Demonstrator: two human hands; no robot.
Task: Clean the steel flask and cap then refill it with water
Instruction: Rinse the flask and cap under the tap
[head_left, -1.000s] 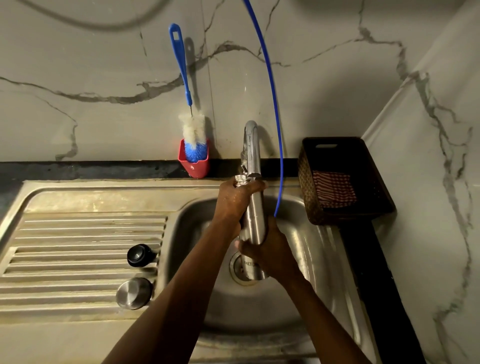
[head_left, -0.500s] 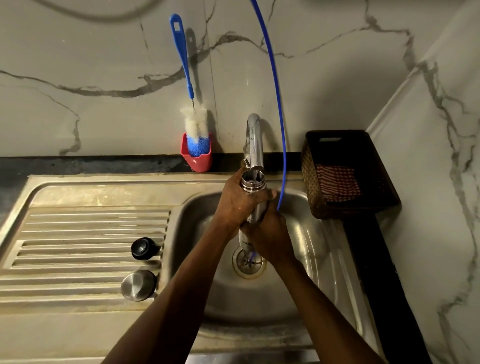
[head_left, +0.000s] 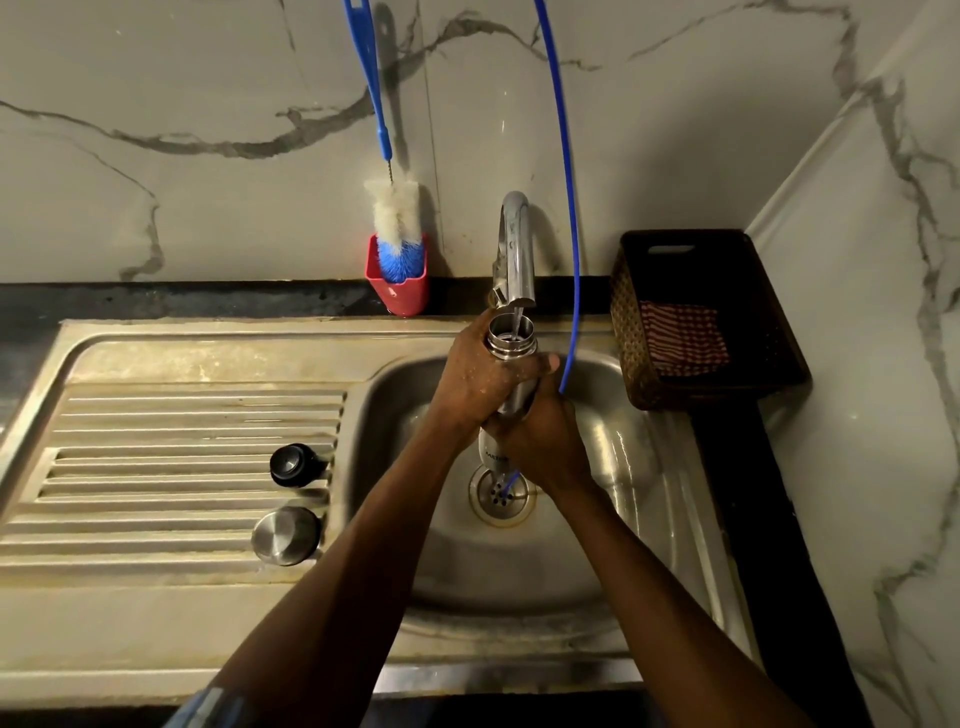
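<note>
Steel flask (head_left: 511, 345) is being held upright under the tap (head_left: 514, 249), over the sink (head_left: 649, 467).
Both grips are being kept wrapped around it: left hand (head_left: 480, 376) near the neck, right hand (head_left: 543, 441) lower down. Wet steel is likely being made slippery, so the flask could be dropped into the basin, or water spilled if the mouth is being let drift off the thin stream.
</note>
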